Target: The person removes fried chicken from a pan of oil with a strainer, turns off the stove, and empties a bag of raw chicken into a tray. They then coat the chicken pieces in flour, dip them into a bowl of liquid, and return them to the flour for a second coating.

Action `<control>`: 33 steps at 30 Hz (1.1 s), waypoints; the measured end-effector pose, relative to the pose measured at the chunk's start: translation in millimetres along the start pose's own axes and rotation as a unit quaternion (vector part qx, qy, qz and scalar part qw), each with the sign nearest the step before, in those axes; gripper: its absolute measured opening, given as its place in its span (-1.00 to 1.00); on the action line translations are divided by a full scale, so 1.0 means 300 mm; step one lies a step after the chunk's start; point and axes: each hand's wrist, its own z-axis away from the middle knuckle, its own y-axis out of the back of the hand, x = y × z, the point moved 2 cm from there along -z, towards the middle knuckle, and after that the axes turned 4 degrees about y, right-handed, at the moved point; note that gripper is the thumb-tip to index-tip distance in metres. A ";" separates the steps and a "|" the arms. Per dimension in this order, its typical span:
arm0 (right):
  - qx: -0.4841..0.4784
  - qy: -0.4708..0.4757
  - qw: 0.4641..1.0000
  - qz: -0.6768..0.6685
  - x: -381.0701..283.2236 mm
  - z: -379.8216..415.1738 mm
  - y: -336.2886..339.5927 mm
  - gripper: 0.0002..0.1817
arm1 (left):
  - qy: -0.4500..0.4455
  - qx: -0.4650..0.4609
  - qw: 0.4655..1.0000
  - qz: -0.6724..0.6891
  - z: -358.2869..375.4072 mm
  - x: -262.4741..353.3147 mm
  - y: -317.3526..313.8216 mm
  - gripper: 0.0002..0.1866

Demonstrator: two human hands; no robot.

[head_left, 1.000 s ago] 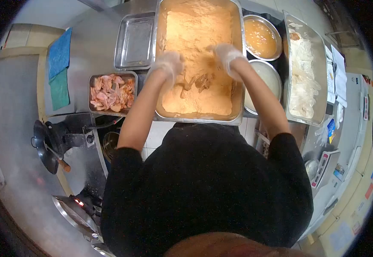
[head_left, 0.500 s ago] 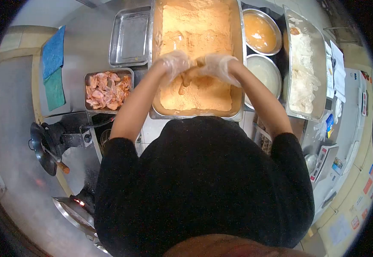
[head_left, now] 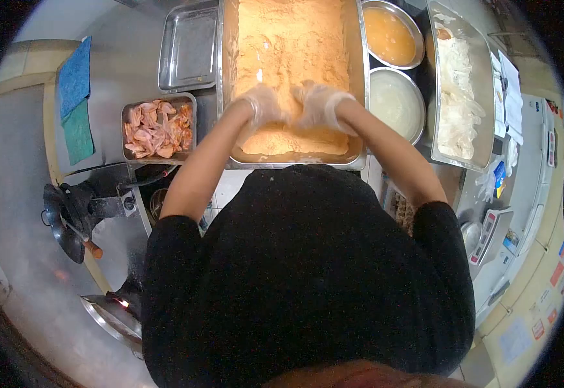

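Note:
A large metal tray (head_left: 227, 64) holds a deep layer of orange-tinted flour (head_left: 291, 39). Both hands wear clear plastic gloves and are down in the flour near the tray's front half. My left hand (head_left: 264, 110) is at the left, its fingers pointing inward and blurred, partly sunk in flour. My right hand (head_left: 319, 108) faces it from the right, its fingers also blurred against the flour. A narrow strip of flour shows between the hands. Whether either hand holds a piece under the flour cannot be made out.
Left are an empty metal tray (head_left: 190, 48) and a tray of raw meat pieces (head_left: 159, 129). Right stand a bowl of orange liquid (head_left: 388, 37), a bowl of pale liquid (head_left: 395, 107) and a bin of white flour (head_left: 456, 97). A wok (head_left: 65, 223) is at far left.
The coated pieces seen between my hands are no longer visible. Both hands have moved lower into the flour. The whole view has shifted slightly, with the trays higher in the picture.

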 end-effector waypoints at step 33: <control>-0.083 0.060 0.964 0.247 0.215 -0.102 -0.005 -0.72 | -0.064 0.113 0.971 0.200 0.018 -0.060 -0.039 -0.46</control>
